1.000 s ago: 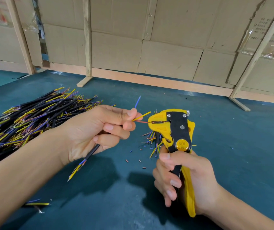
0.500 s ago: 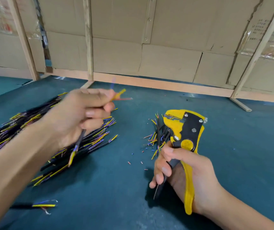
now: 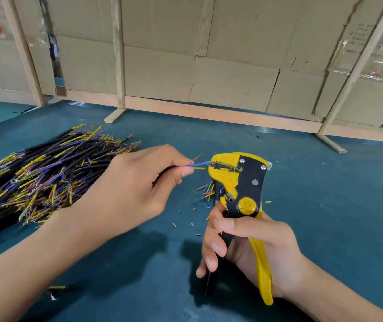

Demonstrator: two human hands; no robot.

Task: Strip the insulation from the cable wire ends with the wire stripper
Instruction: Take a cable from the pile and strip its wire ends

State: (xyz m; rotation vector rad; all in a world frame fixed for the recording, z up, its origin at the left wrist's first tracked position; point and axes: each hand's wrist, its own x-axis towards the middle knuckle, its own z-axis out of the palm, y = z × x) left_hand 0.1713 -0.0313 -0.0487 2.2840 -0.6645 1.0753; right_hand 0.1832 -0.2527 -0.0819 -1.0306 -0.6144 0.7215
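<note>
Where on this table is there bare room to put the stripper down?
Bare green table right of the wire stripper, up to the wooden frame foot; also the far strip before the baseboard. Crowded: cable pile at left, insulation scraps beneath the stripper's head.

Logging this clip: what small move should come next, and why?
Probably squeeze the stripper handles. The left hand pinches the cable, and its blue wire tip already reaches the stripper's mouth, while the right hand grips the handles, apparently not yet closed.
</note>
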